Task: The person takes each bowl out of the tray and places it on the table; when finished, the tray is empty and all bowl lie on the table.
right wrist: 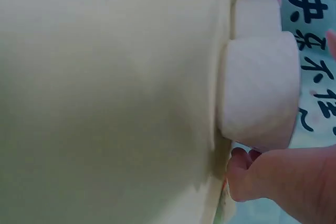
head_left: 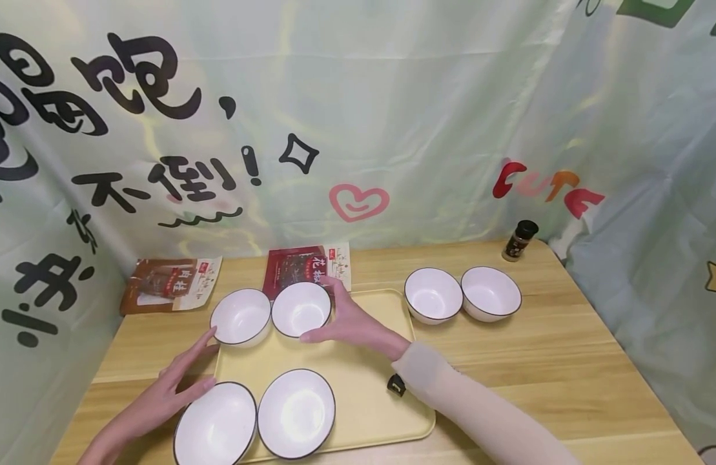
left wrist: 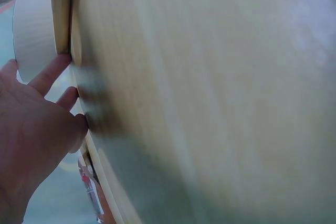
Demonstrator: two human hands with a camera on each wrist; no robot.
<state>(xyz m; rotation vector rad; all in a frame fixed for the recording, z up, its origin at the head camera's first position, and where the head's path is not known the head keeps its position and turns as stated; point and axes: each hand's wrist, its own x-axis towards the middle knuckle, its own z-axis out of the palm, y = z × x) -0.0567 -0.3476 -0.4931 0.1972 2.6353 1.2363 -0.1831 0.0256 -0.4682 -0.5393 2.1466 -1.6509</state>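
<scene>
On the pale yellow tray (head_left: 372,407), two white bowls with dark rims stand side by side at the back: a back left bowl (head_left: 240,316) and a back right bowl (head_left: 301,310). My right hand (head_left: 358,326) holds the back right bowl from its right side, thumb at the front and fingers behind. My left hand (head_left: 168,391) is spread, its fingertips at the back left bowl's side and the tray's left edge. Below its thumb stands a front left bowl (head_left: 215,423), beside a front right bowl (head_left: 296,413). In the right wrist view, my fingers (right wrist: 239,177) reach the bowl's wall (right wrist: 260,87).
Two more white bowls, one (head_left: 433,296) beside the other (head_left: 491,294), stand right of the tray. A black-capped spice jar (head_left: 519,242) is at the back right. Behind the tray lie a brown packet (head_left: 168,284) and a red packet (head_left: 296,265). A printed curtain (head_left: 427,129) hangs behind the wooden table (head_left: 538,361).
</scene>
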